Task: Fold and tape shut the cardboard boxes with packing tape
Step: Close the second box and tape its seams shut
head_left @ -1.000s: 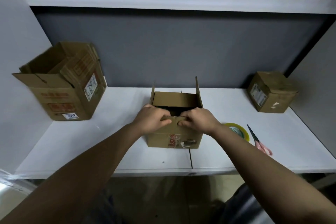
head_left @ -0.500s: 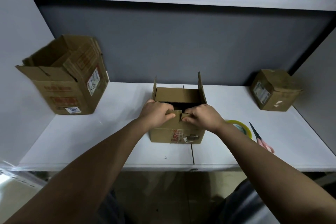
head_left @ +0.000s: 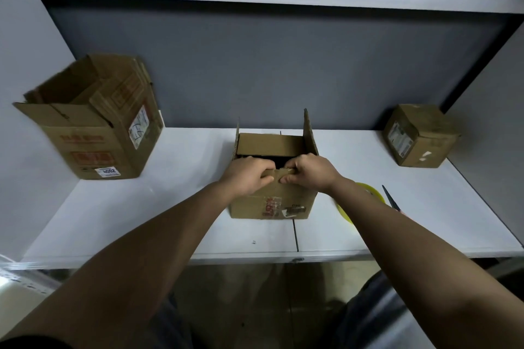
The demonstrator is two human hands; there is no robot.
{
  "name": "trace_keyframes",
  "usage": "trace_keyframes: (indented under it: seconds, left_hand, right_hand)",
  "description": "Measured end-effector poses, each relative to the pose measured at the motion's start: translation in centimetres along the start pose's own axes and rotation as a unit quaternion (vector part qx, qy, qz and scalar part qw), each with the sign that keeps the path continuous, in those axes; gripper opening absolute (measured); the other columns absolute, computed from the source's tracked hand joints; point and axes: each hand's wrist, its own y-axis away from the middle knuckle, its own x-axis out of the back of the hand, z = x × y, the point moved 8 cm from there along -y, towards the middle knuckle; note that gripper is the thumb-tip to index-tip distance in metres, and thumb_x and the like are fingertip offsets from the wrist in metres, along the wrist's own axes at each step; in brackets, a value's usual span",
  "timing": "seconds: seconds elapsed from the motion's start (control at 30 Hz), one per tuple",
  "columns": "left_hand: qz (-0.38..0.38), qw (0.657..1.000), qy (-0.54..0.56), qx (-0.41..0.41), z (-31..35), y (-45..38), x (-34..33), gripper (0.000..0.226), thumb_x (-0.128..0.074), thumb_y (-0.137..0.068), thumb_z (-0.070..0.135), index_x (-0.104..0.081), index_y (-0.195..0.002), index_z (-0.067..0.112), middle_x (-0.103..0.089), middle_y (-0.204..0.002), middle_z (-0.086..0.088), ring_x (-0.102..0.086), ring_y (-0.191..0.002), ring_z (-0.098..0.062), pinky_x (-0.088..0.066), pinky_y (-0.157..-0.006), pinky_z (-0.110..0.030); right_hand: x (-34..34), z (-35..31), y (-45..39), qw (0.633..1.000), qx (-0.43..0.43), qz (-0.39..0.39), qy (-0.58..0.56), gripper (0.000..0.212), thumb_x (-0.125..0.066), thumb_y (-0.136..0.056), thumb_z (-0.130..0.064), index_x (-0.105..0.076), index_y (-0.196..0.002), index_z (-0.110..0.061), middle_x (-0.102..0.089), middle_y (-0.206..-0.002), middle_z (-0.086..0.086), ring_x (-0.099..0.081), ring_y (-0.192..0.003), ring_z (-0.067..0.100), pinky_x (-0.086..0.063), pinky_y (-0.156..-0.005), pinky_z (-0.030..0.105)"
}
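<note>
Hands meet at the near rim of the middle box (head_left: 272, 201), which sits at the centre of the white shelf (head_left: 175, 207): the left hand (head_left: 246, 176) and the right hand (head_left: 309, 172) each curl their fingers over the near flap, presumably to fold it inward first. Side flaps stand upright, out of the way. The tape roll (head_left: 368, 193) and scissors (head_left: 390, 198) wait just right of the box (half hidden by the forearm), handy for sealing
</note>
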Motion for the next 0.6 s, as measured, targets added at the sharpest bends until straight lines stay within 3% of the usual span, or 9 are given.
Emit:
trace_keyframes:
  seconds: [0.3,0.6]
  left_hand:
    - [0.009,0.999,0.017,0.03,-1.1,-0.1,0.2,0.02,-0.052,-0.095,0.034,-0.062,-0.111,0.027,-0.067,-0.105,0.002,-0.06,-0.097,-0.023,-0.042,-0.072,-0.029]
    - [0.006,1.0,0.014,-0.008,-0.7,-0.5,-0.2,0.018,-0.053,-0.094,0.03,-0.064,-0.107,0.024,-0.067,-0.101,0.002,-0.061,-0.092,-0.021,-0.043,-0.069,-0.03]
  right_hand:
    - [-0.1,-0.8,-0.3,0.999,0.023,0.034,0.025,0.021,-0.064,-0.088,-0.041,-0.07,-0.098,-0.025,-0.072,-0.093,-0.001,-0.062,-0.09,0.022,-0.038,-0.067,0.028]
    - [-0.4,-0.3,-0.8,1.0,0.007,0.022,0.007,0.025,-0.065,-0.086,-0.045,-0.071,-0.101,-0.026,-0.072,-0.096,-0.002,-0.063,-0.091,0.02,-0.043,-0.07,0.031]
